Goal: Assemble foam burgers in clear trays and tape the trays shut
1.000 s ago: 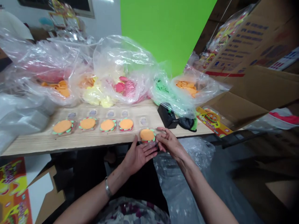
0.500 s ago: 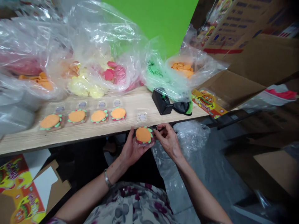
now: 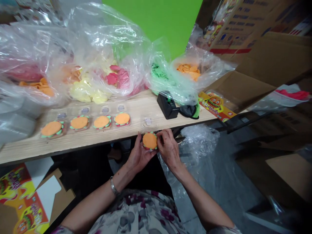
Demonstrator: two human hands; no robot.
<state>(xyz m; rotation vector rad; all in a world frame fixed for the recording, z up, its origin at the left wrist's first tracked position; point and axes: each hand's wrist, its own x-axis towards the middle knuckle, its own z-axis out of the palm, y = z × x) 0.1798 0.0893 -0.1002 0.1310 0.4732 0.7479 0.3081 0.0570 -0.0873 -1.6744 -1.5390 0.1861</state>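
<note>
My left hand (image 3: 137, 154) is closed round a toy hamburger (image 3: 149, 140) in a clear plastic case, just off the table's front edge. Its orange bun faces up, with green and red layers peeking out round the rim. My right hand (image 3: 169, 148) has its fingertips pinched together against the burger's right edge; what they grip there is hidden. A slim dark piece (image 3: 179, 139) sticks out behind that hand, and I cannot tell if it is held. Beyond the hands, the clear open lid (image 3: 147, 121) lies over the tabletop.
Several toy hamburgers (image 3: 101, 122) in open clear cases line the wooden table (image 3: 73, 144). Plastic bags (image 3: 117, 76) of coloured foam pieces stand behind. A black tape dispenser (image 3: 168, 105) sits at right, near a cardboard box (image 3: 243, 78). Printed packaging (image 3: 24, 198) lies lower left.
My right hand has moved left and closed in on the burger's right edge, covering part of it. My left hand still holds the case in about the same place.
</note>
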